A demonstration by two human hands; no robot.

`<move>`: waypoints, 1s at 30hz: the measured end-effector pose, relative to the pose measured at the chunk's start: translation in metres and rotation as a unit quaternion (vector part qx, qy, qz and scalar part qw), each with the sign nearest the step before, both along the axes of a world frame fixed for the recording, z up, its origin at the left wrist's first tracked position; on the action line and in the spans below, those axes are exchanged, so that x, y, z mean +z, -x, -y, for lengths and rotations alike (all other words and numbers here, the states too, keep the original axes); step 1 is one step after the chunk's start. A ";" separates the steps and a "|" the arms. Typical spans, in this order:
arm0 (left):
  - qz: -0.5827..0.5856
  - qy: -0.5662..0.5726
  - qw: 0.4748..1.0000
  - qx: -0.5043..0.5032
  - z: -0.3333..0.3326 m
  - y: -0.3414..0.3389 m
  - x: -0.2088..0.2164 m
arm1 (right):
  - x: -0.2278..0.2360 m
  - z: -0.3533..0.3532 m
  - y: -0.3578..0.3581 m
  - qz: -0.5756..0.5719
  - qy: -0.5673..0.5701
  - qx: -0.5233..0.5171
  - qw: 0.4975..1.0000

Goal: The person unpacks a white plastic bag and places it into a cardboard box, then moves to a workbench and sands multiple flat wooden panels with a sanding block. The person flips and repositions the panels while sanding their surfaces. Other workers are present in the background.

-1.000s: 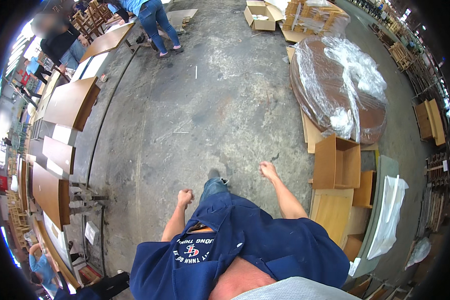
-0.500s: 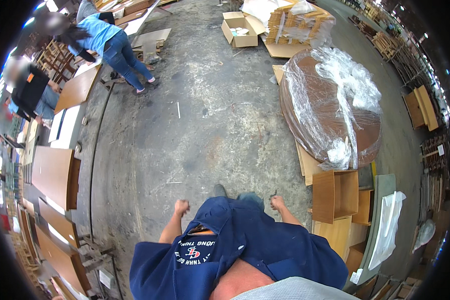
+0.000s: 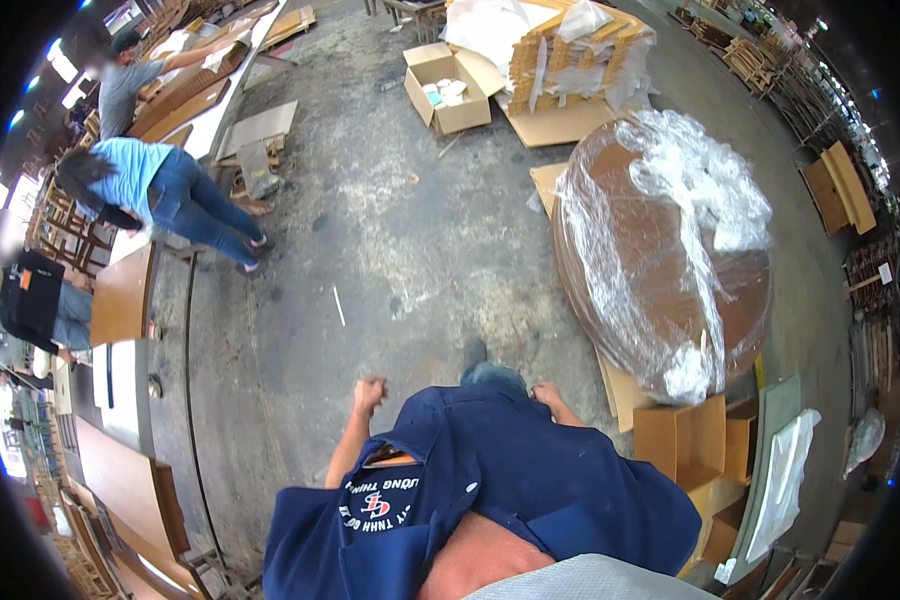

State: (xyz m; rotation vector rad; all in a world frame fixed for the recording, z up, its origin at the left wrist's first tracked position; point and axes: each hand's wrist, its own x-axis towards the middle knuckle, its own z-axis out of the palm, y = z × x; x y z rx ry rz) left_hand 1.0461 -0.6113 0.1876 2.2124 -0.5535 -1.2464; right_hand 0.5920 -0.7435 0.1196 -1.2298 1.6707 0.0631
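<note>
My left hand [image 3: 370, 393] hangs in front of me to the left of my body, above the concrete floor. Its fingers are curled in, and nothing shows in them. At the right side of my dark blue work jacket [image 3: 550, 470], my right hand [image 3: 544, 393] is closed too. A small dark bit shows by its fingers, too small to make out. Neither hand touches any of the furniture. Nearest on the right is a brown open-fronted wooden box unit [image 3: 682, 440]; beyond it lies a stack of round brown tabletops [image 3: 610, 270] under clear plastic wrap.
Ahead stand an open cardboard box [image 3: 455, 95] with white items inside and stacked wooden frames [image 3: 580, 65]. Along the left, workbenches carry brown panels [image 3: 125, 290]. A person in a light blue top [image 3: 135, 170] bends over there, with other people nearby. A white strip [image 3: 338, 305] lies on the floor.
I have moved forward: the cardboard box, wrapped tabletops and benches sit nearer and lower in view. My right hand has drawn closer to my body. Another person at the far bench shows more fully.
</note>
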 end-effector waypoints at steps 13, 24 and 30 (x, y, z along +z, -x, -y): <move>0.018 -0.052 0.998 0.045 0.174 -0.115 -0.072 | 0.045 0.475 -0.191 0.127 0.128 0.015 0.983; 0.140 -0.053 0.989 -0.016 0.562 -0.393 0.006 | 0.018 0.539 -0.313 0.011 -0.048 -0.006 0.999; 0.051 0.101 0.992 0.057 0.732 -0.488 0.023 | 0.001 0.678 -0.442 0.004 0.030 0.175 0.984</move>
